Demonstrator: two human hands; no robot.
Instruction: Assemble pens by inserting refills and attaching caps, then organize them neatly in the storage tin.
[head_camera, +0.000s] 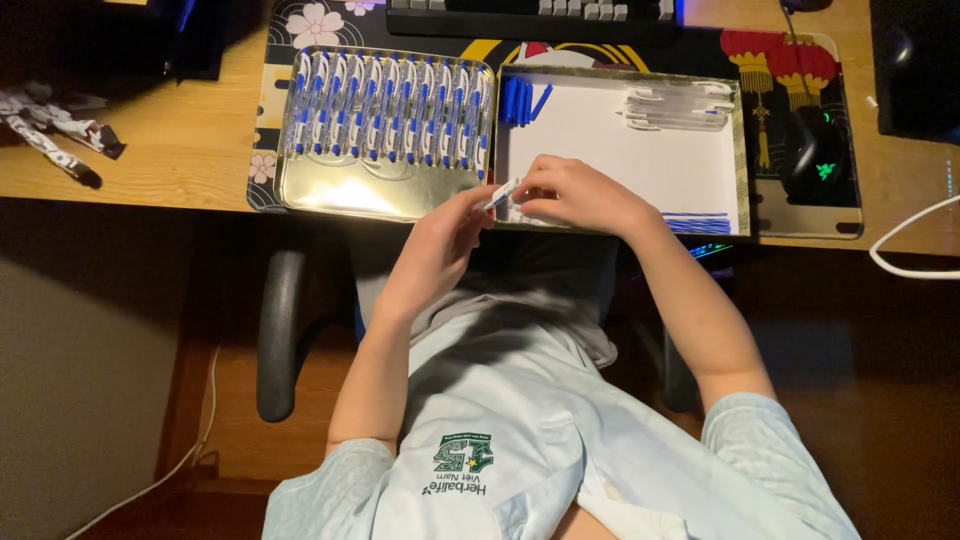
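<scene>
My left hand (452, 228) and my right hand (572, 194) meet at the near edge of the desk, both gripping one white and blue pen (501, 194). My fingers hide most of the pen. Beyond my left hand a shiny metal tray (340, 195) holds a row of several assembled white and blue pens (388, 110). Under my right hand lies a second tray lined with white paper (610, 140). That tray carries a few blue caps (520, 101), a pile of clear pen barrels (680, 106) and a bundle of thin blue refills (697, 222).
A dark keyboard (530, 15) lies behind the trays on a patterned desk mat (800, 70). A black mouse with a green light (815, 152) sits to the right, beside a white cable (905, 250). Crumpled wrappers (55, 130) lie at far left. A chair armrest (280, 335) stands below the desk.
</scene>
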